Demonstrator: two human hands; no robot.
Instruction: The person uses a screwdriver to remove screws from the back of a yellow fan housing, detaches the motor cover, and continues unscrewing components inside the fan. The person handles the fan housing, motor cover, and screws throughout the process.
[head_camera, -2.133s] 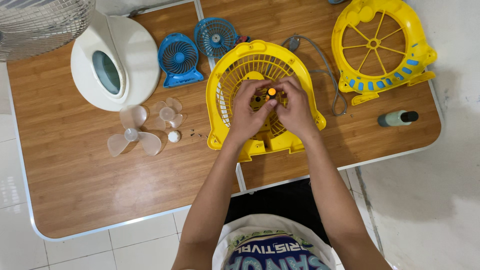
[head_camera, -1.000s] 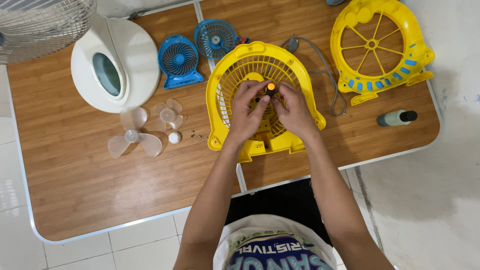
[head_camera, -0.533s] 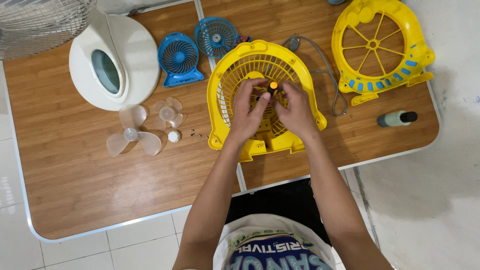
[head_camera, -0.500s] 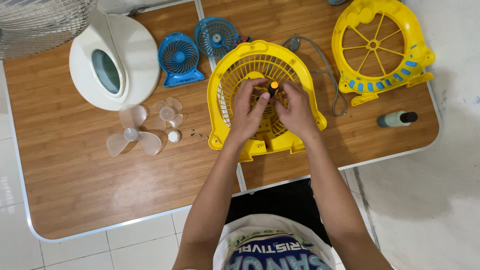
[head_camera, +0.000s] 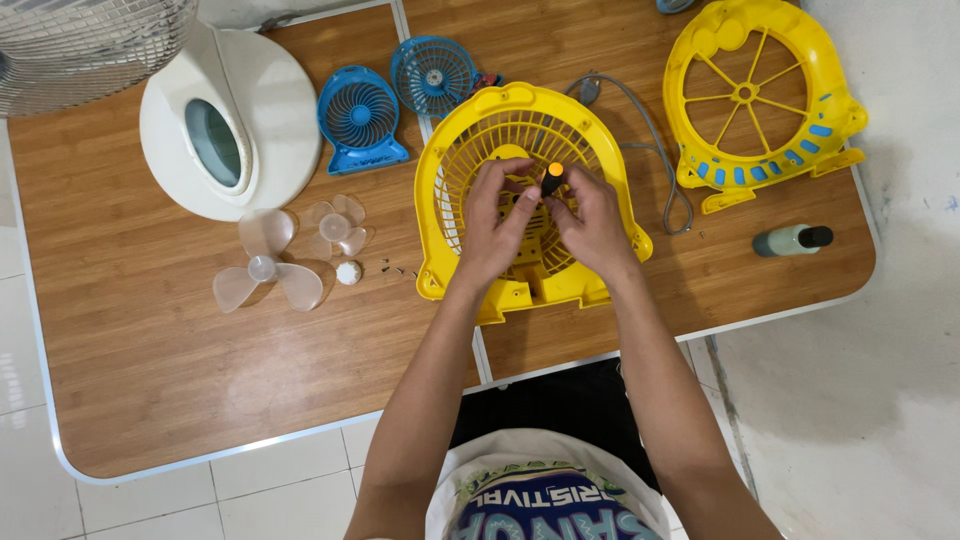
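Yellow fan grille (head_camera: 520, 120) lay flat mid-desk (head_camera: 150, 380) under both hands, left hand (head_camera: 495, 225) with fingers curled on its hub, right hand (head_camera: 590, 220) pinched shut around an upright orange-tipped screwdriver (head_camera: 551, 177) there.

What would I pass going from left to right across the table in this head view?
Wire fan guard → white fan base → clear fan blades → small blue fan → yellow fan housing under left hand and right hand → yellow front grille → green bottle.
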